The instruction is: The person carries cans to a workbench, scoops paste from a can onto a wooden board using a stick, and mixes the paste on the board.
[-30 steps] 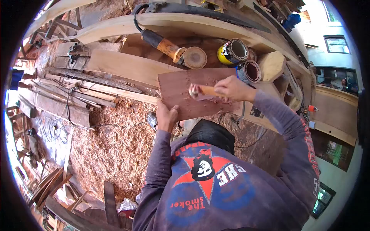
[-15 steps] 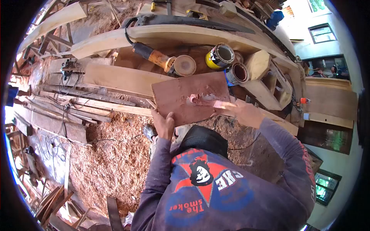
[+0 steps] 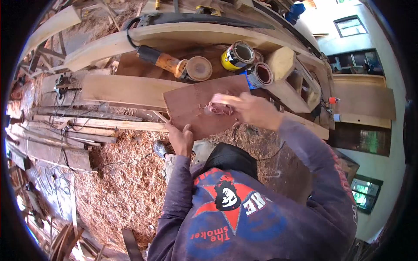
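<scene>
Board (image 3: pixel 187 98) first: flat reddish-brown piece, held out in front of the body, slightly skewed in view, with a messy pinkish paste (image 3: pixel 221 109) around its middle and little crumbs of the stuff scattered about. Left hand (image 3: pixel 181 138) has the near left corner, thumb on top and the fingers wrapped in close against the edge, partly hidden under it. Right hand (image 3: pixel 257 111) is pretty much closed around a wooden-handled tool (image 3: pixel 230 101), fingers curled on the handle, working end right at the paste. Can't really make out the tip.

Just past the far right corner there's a blue can (image 3: pixel 260 75), open, and next to that a yellow and black can (image 3: pixel 237 56), also open. Left of those lies an orange and black grinder (image 3: pixel 163 61) with a round disc facing up. Further out, a long curved plank (image 3: pixel 170 37) with a dark saw (image 3: pixel 196 18) behind it, and wood shavings (image 3: pixel 126 187) all over the floor, lol.
</scene>
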Motion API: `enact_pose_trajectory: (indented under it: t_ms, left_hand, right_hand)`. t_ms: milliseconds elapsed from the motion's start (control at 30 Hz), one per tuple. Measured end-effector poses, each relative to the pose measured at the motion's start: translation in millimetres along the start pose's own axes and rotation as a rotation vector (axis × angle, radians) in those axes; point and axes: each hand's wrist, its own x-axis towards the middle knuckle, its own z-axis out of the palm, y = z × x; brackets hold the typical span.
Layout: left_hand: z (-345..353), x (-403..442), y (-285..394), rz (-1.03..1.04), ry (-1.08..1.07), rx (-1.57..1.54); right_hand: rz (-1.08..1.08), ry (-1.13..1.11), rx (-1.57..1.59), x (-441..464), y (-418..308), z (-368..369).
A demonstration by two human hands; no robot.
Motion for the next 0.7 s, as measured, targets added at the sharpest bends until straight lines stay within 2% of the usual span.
enact_pose_trajectory:
  t_ms: [67,100,200,267,367,433,500,600,667,700]
  left_hand:
    - [-1.2,0.7,4.2,0.000,-0.019,-0.002]
    - [0.6,2.5,-5.6,0.039,-0.001,-0.015]
    - [-1.4,-0.9,-4.8,0.024,0.020,-0.053]
    - [-1.8,-0.5,-1.5,0.009,0.004,-0.017]
    - [-5.4,4.5,-3.4,-0.055,-0.029,-0.015]
    - [-8.5,9.7,-10.9,-0.027,-0.077,0.002]
    - [-9.8,11.3,1.7,-0.036,-0.130,0.042]
    - [-4.2,19.4,-21.7,0.023,-0.143,0.021]
    - [-5.4,16.8,-11.6,0.005,-0.138,0.057]
    - [-6.0,15.3,-8.7,-0.002,-0.129,0.083]
  right_hand:
    - [0.123,-0.163,-0.061,14.7,-21.9,13.2]
    - [0.075,-0.091,-0.020,4.6,-14.0,26.2]
    - [0.049,-0.162,0.046,-32.0,1.0,11.6]
    - [0.162,-0.353,-0.050,-42.4,12.6,-19.8]
    - [0.019,-0.148,0.183,-72.2,82.8,-1.4]
    - [0.580,-0.358,0.731,-76.5,84.6,-16.5]
    - [0.578,-0.420,0.722,-70.1,109.1,-7.8]
    - [0.546,-0.498,0.712,-58.2,133.8,15.8]
    - [0.361,-0.504,0.662,-39.9,125.2,22.7]
    - [0.362,-0.513,0.671,-29.5,113.9,26.6]
